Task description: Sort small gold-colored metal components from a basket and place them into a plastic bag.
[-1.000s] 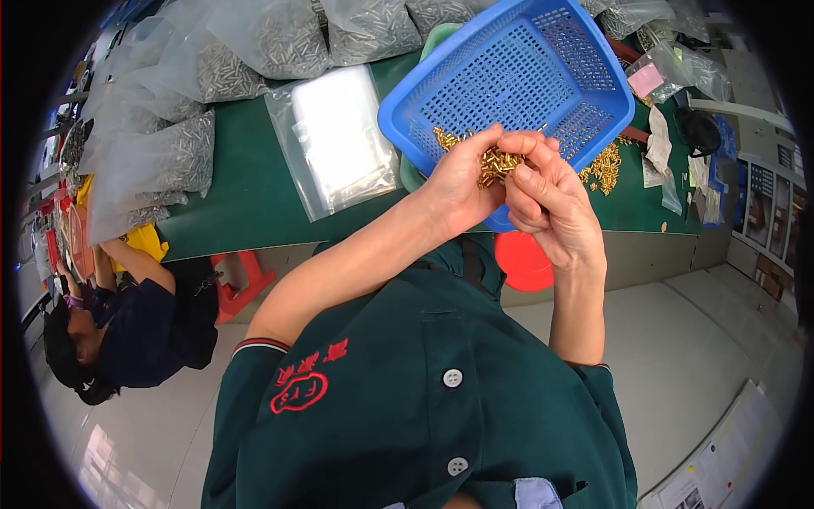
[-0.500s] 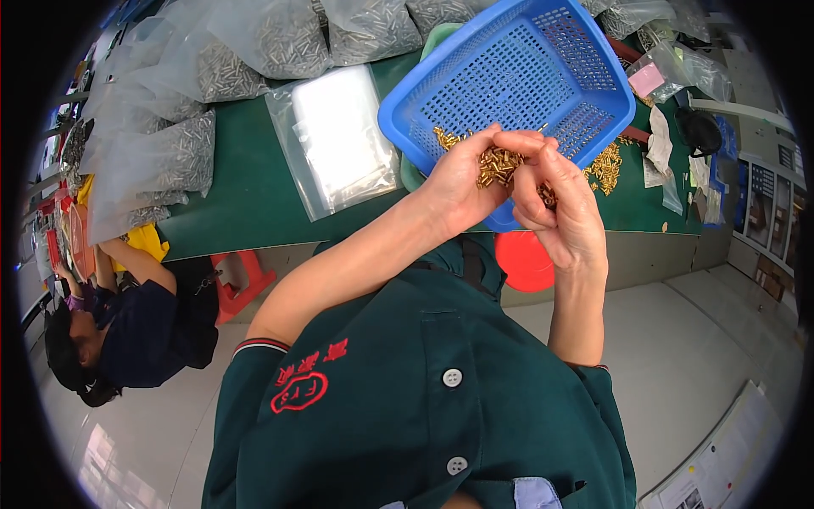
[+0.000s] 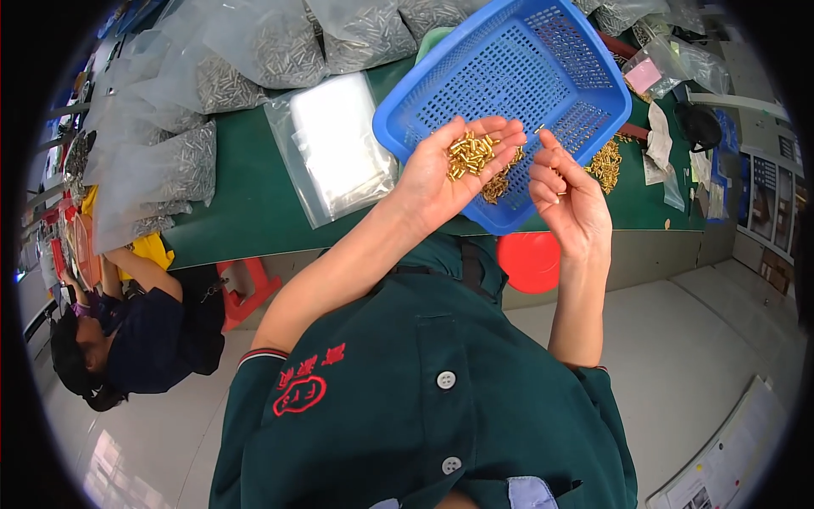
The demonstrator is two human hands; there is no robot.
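Here, the left hand [image 3: 443, 182] is spread palm-up with gold bits [image 3: 471, 156] on it — pointing every way — over the blue basket [image 3: 492, 68]. The right hand [image 3: 574, 204], just beside them, curls; I can't tell if it pinches any.

Hands [image 3: 572, 204] parted, left palm [image 3: 434, 174] opened flat, brass pieces [image 3: 472, 156] uncovered

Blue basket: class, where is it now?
In the head view, the blue basket is upper right of centre, partly behind the left hand, right of the clear plastic bags.
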